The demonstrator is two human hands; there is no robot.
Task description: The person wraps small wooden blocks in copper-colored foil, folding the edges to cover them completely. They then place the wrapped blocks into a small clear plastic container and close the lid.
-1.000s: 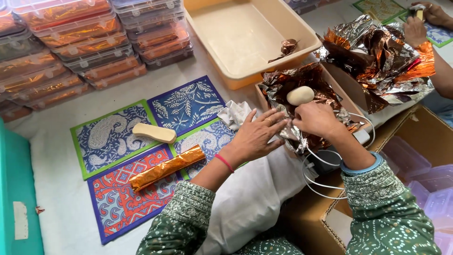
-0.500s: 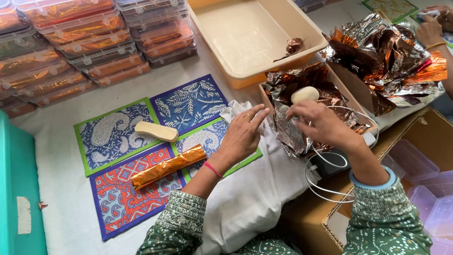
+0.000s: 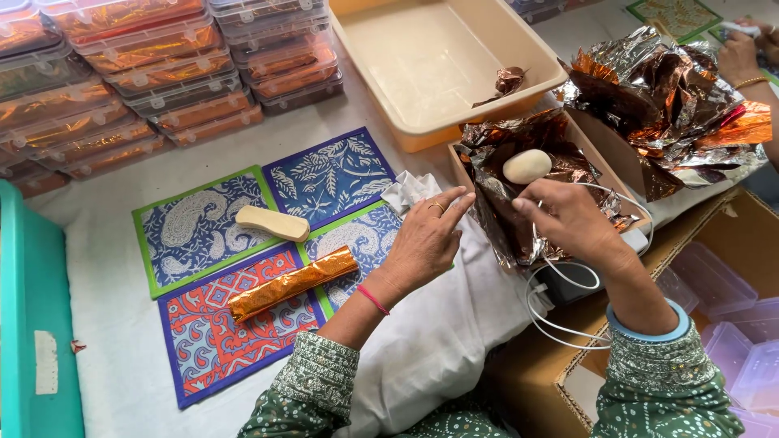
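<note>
My right hand (image 3: 572, 221) pinches the edge of a copper and silver foil sheet (image 3: 507, 219) that lies in a small cardboard box (image 3: 602, 166). A pale oval weight (image 3: 527, 166) rests on the foil stack behind my fingers. My left hand (image 3: 423, 239) hovers just left of the box with its fingers spread towards the foil edge, holding nothing. Further left, a pale uncovered bar (image 3: 272, 223) lies on a blue paisley mat (image 3: 182, 243). A foil-wrapped bar (image 3: 292, 284) lies across a red patterned mat (image 3: 219, 341).
Clear lidded boxes of wrapped bars (image 3: 146, 73) are stacked at the back left. A beige tub (image 3: 442, 122) stands behind a loose foil pile (image 3: 665, 89). Another person's hands (image 3: 742, 53) work at the top right. A white cable (image 3: 560, 304), a teal crate (image 3: 32, 324) and a carton of empty boxes (image 3: 730, 300) flank me.
My left hand has lifted off the foil and drawn slightly left with its fingers spread. My right hand has shifted a little right and now pinches the sheet's edge.
</note>
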